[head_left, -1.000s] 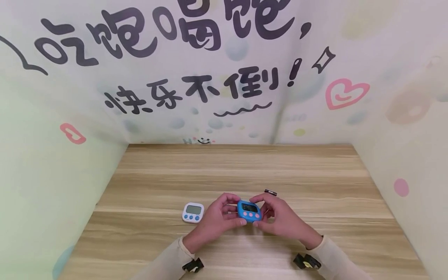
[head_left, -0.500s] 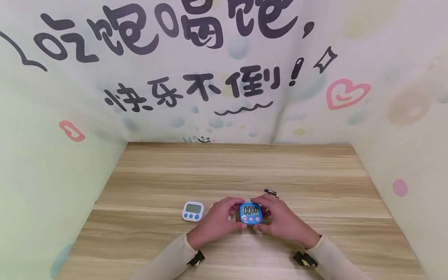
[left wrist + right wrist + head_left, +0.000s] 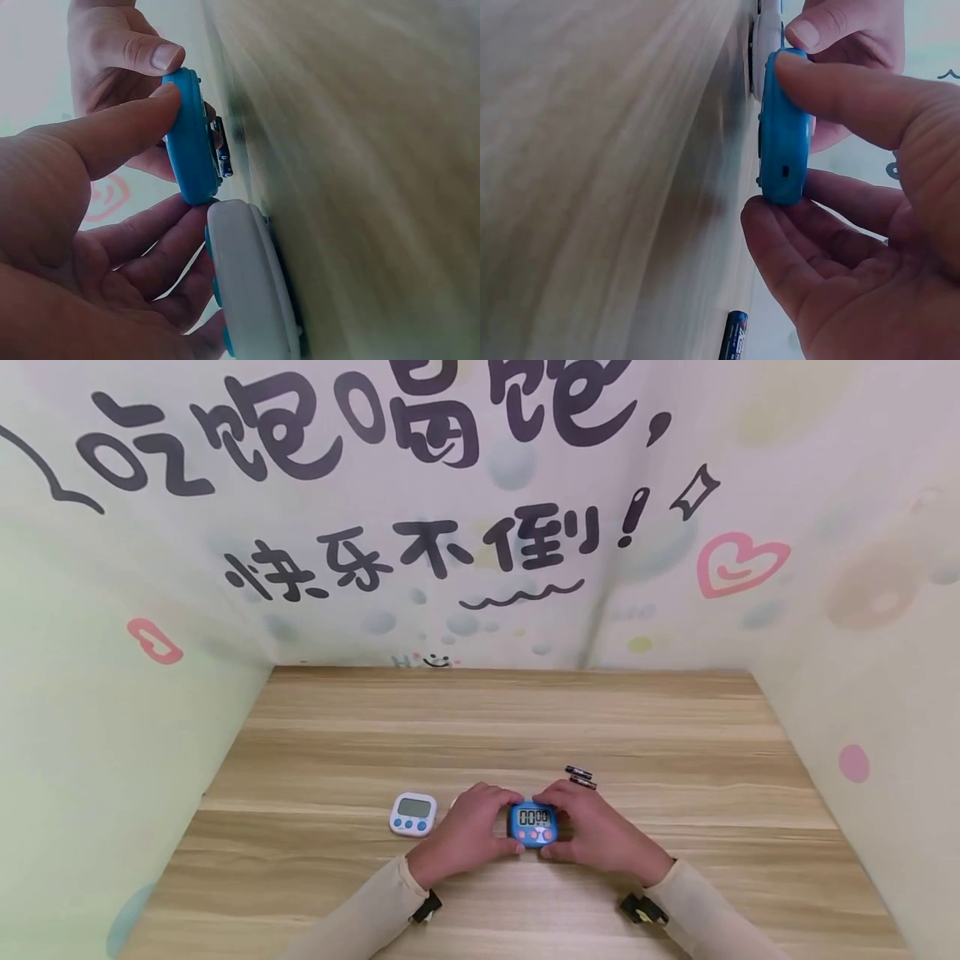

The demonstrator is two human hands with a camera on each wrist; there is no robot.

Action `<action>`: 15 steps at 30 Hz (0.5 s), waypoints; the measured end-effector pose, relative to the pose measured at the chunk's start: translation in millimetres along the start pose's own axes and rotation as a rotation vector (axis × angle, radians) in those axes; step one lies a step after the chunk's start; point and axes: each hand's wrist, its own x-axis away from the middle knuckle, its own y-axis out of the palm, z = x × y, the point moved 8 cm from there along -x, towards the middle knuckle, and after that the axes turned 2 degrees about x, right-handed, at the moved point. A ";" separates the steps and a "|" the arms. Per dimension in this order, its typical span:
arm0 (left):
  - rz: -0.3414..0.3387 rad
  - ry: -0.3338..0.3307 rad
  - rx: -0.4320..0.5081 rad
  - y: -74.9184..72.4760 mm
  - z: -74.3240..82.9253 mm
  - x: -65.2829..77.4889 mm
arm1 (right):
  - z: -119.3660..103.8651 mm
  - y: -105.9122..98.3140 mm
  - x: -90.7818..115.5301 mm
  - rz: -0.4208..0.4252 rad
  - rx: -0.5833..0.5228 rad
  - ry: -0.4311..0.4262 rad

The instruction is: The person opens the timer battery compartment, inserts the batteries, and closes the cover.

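A blue digital timer [image 3: 533,825] with pink buttons is held between both hands, its screen facing up and reading 00 00. My left hand [image 3: 471,833] grips its left side, the thumb at the near edge and fingers at the far edge. On the opposite side, my right hand [image 3: 600,833] pinches it the same way. Both wrist views show the timer [image 3: 786,131] a little above the table. Left of the left hand lies a white timer [image 3: 413,814] with blue buttons, its screen blank.
Two dark batteries [image 3: 580,774] lie just beyond the right hand's fingers. A small white bit of something, mostly hidden, shows behind the left hand. The wood-grain table [image 3: 360,727] is bounded by printed walls at the back and sides.
The blue timer has tilted flatter and come slightly nearer, still in both hands. Its screen, dark earlier, now reads clearly. More of the second battery shows beyond the right hand.
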 end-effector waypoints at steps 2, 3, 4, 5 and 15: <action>-0.006 -0.003 -0.004 0.7 -1.3 -0.7 | 0.7 1.6 -1.8 0.001 0.030 -0.002; -0.007 -0.003 -0.006 1.1 -1.8 -0.8 | 1.2 2.8 -2.7 -0.001 0.042 -0.002; -0.010 -0.004 -0.011 1.5 -2.3 -0.9 | 1.5 4.1 -3.5 -0.004 0.050 -0.004; -0.013 -0.004 -0.018 1.9 -2.5 -0.9 | 1.7 5.2 -4.2 -0.006 0.055 -0.006; -0.040 -0.015 -0.071 6.6 -3.7 -2.6 | -1.3 6.1 -5.3 -0.006 0.075 -0.013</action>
